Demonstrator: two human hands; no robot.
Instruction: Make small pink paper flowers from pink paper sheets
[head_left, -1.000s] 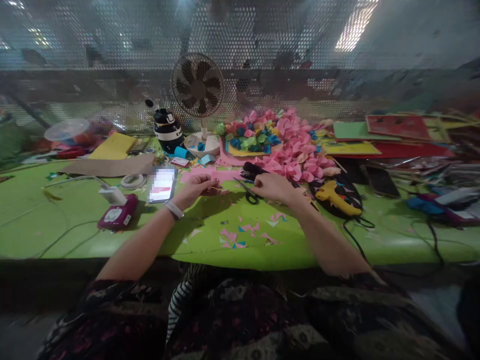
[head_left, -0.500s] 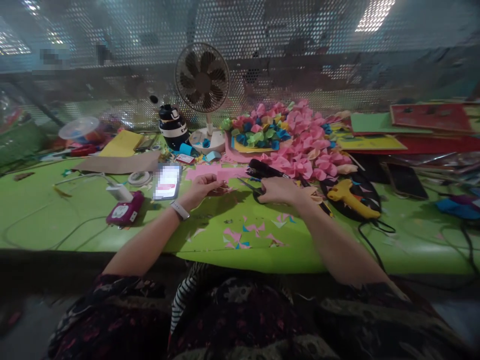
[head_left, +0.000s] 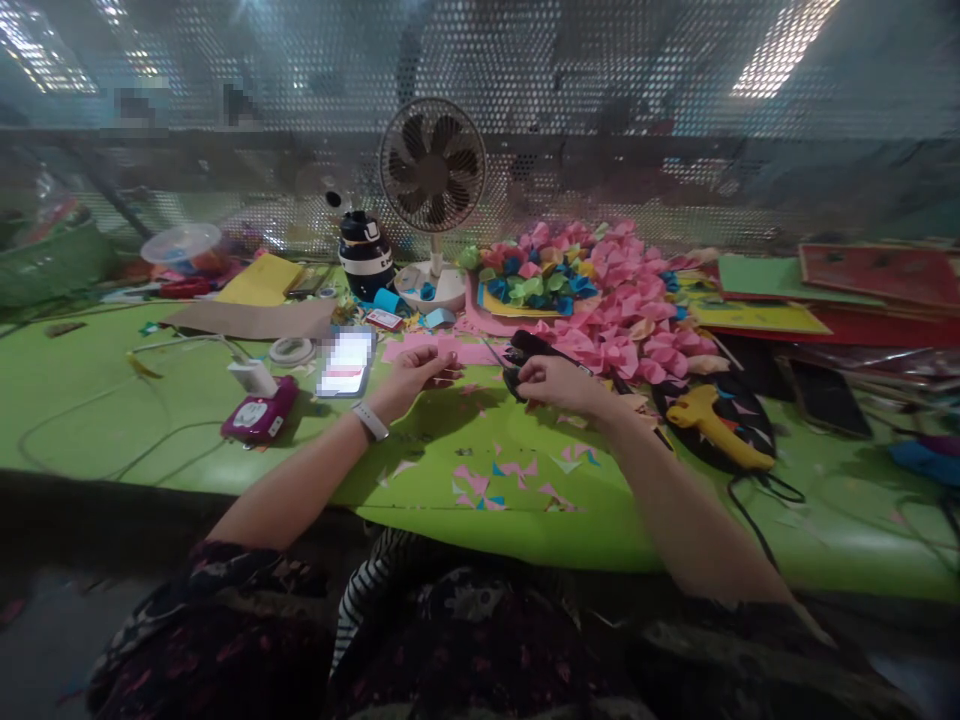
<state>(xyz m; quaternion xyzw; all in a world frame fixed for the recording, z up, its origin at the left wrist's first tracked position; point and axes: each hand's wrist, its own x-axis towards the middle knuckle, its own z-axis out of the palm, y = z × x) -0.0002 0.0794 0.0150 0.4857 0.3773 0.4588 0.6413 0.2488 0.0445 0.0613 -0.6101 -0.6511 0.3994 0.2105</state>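
My left hand (head_left: 418, 374), a pale band on its wrist, is pinched closed above the green tabletop. Between its fingertips is what looks like a small piece of paper, mostly hidden by the fingers. My right hand (head_left: 556, 384) is closed around the dark handles of a pair of scissors (head_left: 511, 381), whose blades point up and left toward the left hand. Behind both hands lie pink paper strips (head_left: 477, 354). A long black object (head_left: 534, 344) rests just behind the right hand. Pink and blue paper scraps (head_left: 510, 468) are scattered in front of the hands.
A heap of pink paper flowers (head_left: 626, 300) stands behind the right hand, beside a fan (head_left: 433, 175) and a black bottle (head_left: 365, 262). A yellow glue gun (head_left: 724, 432) lies at right. Left are a lit phone (head_left: 346, 362) and a purple power block (head_left: 262, 412) with cables.
The view has shifted, so the bench things sit farther right. The scissors' blades now tilt more upward, and the right hand's fingers are more curled. The left hand keeps its pinch.
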